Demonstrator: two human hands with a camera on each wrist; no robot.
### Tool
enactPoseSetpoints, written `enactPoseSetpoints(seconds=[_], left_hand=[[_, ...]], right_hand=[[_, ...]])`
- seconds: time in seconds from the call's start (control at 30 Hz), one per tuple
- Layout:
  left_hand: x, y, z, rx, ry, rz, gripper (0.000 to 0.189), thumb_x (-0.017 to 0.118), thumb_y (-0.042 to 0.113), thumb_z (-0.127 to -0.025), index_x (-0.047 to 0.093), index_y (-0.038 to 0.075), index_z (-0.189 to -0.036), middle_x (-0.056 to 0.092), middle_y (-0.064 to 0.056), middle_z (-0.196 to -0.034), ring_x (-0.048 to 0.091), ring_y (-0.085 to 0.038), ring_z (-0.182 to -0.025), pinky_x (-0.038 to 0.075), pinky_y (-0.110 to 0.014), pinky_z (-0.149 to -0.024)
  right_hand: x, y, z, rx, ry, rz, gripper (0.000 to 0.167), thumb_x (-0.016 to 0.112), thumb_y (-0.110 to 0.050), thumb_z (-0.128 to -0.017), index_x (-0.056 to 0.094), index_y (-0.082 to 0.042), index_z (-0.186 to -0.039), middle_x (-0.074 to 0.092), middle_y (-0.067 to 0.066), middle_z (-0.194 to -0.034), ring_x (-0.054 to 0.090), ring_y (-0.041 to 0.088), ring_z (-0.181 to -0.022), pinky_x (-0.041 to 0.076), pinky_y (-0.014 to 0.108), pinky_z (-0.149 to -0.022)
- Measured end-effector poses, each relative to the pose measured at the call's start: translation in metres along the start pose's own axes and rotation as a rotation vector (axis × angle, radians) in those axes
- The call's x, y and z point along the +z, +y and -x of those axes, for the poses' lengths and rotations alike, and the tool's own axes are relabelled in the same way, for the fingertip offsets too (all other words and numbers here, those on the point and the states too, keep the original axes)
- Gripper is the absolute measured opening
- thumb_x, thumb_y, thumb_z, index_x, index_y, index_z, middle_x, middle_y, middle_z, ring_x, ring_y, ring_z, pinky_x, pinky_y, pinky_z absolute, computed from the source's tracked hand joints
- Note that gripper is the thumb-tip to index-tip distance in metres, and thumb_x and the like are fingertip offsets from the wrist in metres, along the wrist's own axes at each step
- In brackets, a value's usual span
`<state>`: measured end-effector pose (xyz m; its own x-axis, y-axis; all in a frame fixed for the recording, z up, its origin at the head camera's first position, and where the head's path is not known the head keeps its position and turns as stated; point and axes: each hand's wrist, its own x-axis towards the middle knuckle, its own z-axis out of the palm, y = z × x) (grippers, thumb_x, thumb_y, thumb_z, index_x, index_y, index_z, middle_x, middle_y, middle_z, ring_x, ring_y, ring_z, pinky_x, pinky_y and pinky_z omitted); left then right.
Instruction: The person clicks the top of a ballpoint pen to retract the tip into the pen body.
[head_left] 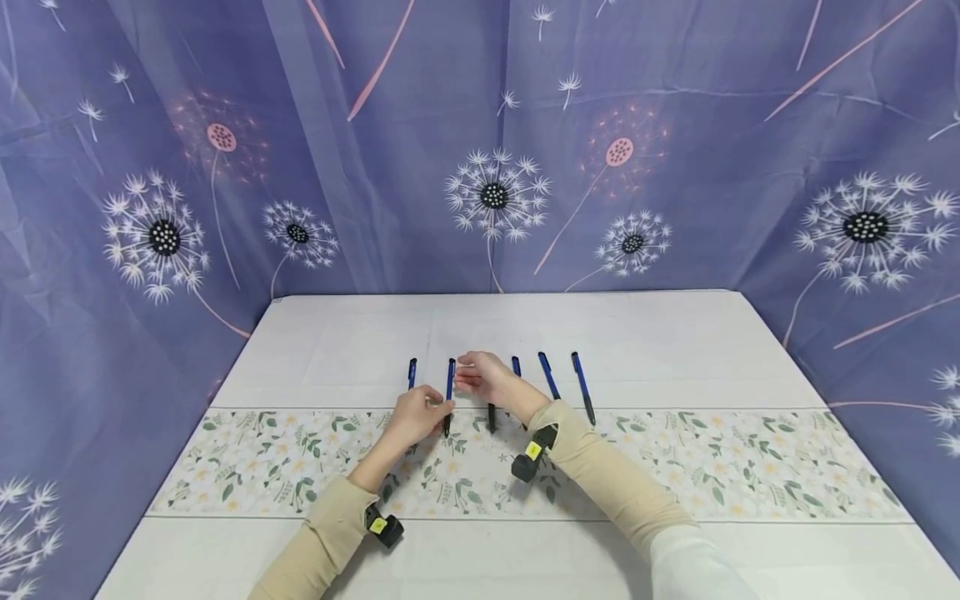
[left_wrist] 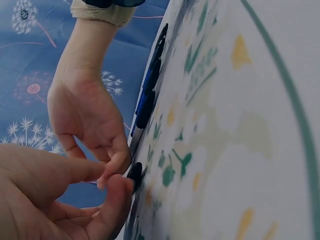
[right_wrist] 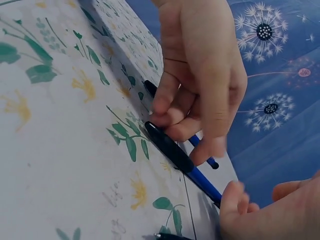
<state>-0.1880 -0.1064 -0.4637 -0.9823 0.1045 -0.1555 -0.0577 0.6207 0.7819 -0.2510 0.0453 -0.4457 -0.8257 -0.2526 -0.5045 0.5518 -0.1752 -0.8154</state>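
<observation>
Several blue pens with black ends lie in a row on the table. My left hand [head_left: 420,414] is at the lower part of the second pen from the left [head_left: 449,387], fingertips right at its side. Near that pen's upper end is my right hand [head_left: 486,377], fingers loosely bent. In the right wrist view this pen [right_wrist: 170,147] lies between both hands, its black grip beside the left fingertips. The leftmost pen [head_left: 412,372] is partly covered by my left hand. My right hand and forearm hide parts of the third pen [head_left: 491,418] and fourth pen [head_left: 516,367].
Two more pens, one [head_left: 549,375] beside the other [head_left: 582,387], lie to the right of my right forearm. A floral band [head_left: 675,467] crosses the white table [head_left: 637,333]. Blue dandelion-print curtains [head_left: 420,225] stand at the back and sides.
</observation>
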Motion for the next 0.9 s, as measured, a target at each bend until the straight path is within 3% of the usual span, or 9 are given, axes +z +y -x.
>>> enactPoseSetpoints(seconds=[0.13,0.23,0.33,0.47,0.63,0.77,0.9], left_hand=[[0.0,0.003,-0.003,-0.006,0.04,0.092,0.026,0.054,0.021,-0.099,0.064,-0.002,-0.093,0.065,-0.008,-0.064,0.058,-0.014,-0.051,0.045,-0.022,-0.046],[0.0,0.006,-0.006,-0.033,0.052,0.192,0.03,0.05,0.021,-0.101,0.063,-0.003,-0.088,0.062,-0.006,-0.064,0.057,-0.013,-0.052,0.046,-0.021,-0.047],[-0.001,0.011,-0.008,-0.054,0.045,0.3,0.033,0.046,0.021,-0.102,0.062,-0.004,-0.09,0.058,-0.002,-0.065,0.054,-0.012,-0.053,0.045,-0.02,-0.048],[-0.001,0.017,-0.01,-0.055,-0.001,0.399,0.034,0.043,0.023,-0.104,0.061,-0.006,-0.098,0.055,0.001,-0.066,0.051,-0.01,-0.055,0.042,-0.018,-0.048],[0.004,0.022,-0.011,-0.054,-0.075,0.457,0.031,0.041,0.018,-0.103,0.059,-0.008,-0.106,0.054,0.001,-0.069,0.052,-0.008,-0.058,0.046,-0.018,-0.053],[0.008,0.025,-0.012,-0.066,-0.105,0.471,0.028,0.043,0.012,-0.101,0.06,-0.009,-0.109,0.058,-0.001,-0.072,0.056,-0.008,-0.061,0.053,-0.019,-0.059],[0.012,0.03,-0.014,-0.072,-0.113,0.452,0.023,0.049,0.008,-0.099,0.06,-0.009,-0.112,0.065,-0.01,-0.081,0.062,-0.009,-0.065,0.058,-0.022,-0.065]], right_hand=[[-0.004,0.001,0.0,0.006,-0.06,-0.039,0.037,0.04,-0.013,-0.101,0.049,0.006,-0.131,0.057,0.005,-0.088,0.057,0.011,-0.074,0.053,0.017,-0.069],[-0.005,0.001,-0.001,0.005,-0.11,-0.085,0.025,0.038,-0.009,-0.1,0.054,0.003,-0.115,0.057,0.002,-0.081,0.056,0.009,-0.068,0.052,0.015,-0.063],[-0.007,-0.001,-0.001,-0.012,-0.131,-0.121,0.015,0.038,-0.004,-0.096,0.052,-0.004,-0.097,0.056,-0.001,-0.075,0.053,0.006,-0.061,0.047,0.012,-0.054],[-0.011,-0.006,0.001,-0.058,-0.132,-0.111,0.017,0.034,-0.001,-0.094,0.049,-0.008,-0.087,0.053,-0.003,-0.069,0.047,0.004,-0.055,0.036,0.012,-0.047],[-0.016,-0.014,0.006,-0.152,-0.093,0.082,0.018,0.032,0.0,-0.093,0.049,-0.006,-0.088,0.049,-0.004,-0.066,0.042,0.006,-0.053,0.033,0.016,-0.046],[-0.02,-0.02,0.013,-0.207,-0.025,0.306,0.023,0.034,-0.003,-0.097,0.053,0.006,-0.105,0.051,-0.001,-0.071,0.045,0.008,-0.056,0.04,0.018,-0.05],[-0.023,-0.027,0.021,-0.225,0.045,0.486,0.032,0.037,-0.01,-0.101,0.054,0.01,-0.12,0.056,0.002,-0.079,0.054,0.01,-0.064,0.051,0.022,-0.061]])
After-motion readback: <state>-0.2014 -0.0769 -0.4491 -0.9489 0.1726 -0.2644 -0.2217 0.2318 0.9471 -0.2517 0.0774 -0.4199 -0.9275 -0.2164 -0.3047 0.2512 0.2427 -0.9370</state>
